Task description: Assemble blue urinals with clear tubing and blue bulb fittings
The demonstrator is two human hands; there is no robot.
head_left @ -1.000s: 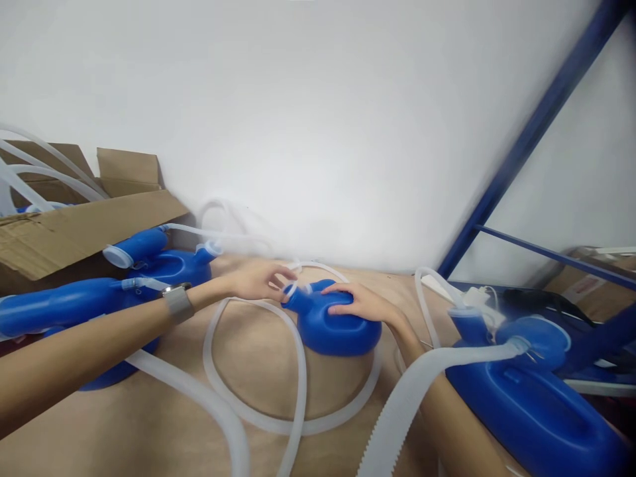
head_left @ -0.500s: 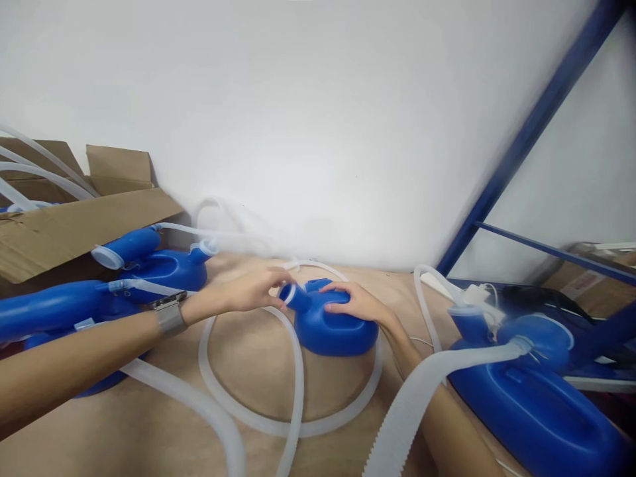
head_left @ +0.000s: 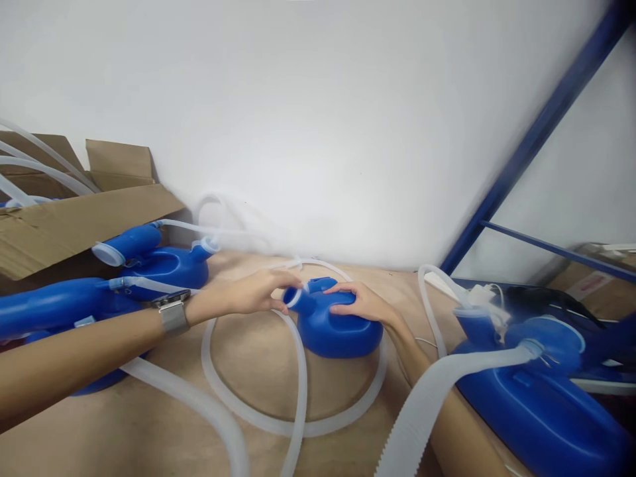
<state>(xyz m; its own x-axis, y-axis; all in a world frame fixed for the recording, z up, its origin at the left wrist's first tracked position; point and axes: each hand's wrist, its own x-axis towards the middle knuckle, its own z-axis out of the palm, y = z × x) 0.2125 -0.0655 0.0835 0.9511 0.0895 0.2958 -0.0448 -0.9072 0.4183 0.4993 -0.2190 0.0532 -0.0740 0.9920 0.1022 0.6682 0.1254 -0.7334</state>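
Observation:
A blue plastic bottle [head_left: 338, 334] with a carrying handle and a short, slanted neck stands on the brown surface in front of me. My left hand [head_left: 261, 291] is at the pale-rimmed mouth of its neck, fingers above and thumb below. My right hand [head_left: 365, 303] grips the bottle's handle from the right, with its fingertips partly hidden. A translucent hose [head_left: 248, 417] lies in a loop around and in front of the bottle. The mouth faces left, towards my left palm.
At left, more blue bottles [head_left: 171, 265] with hoses lie beside an open cardboard box [head_left: 94, 222]. Another blue bottle [head_left: 551, 411] stands at right, with a ribbed hose [head_left: 427, 404] in front. A blue metal frame [head_left: 536, 132] leans behind, against the white wall [head_left: 318, 132].
Both hands stay at the same bottle. The left fingers have shifted slightly about its mouth, and the view has moved a little.

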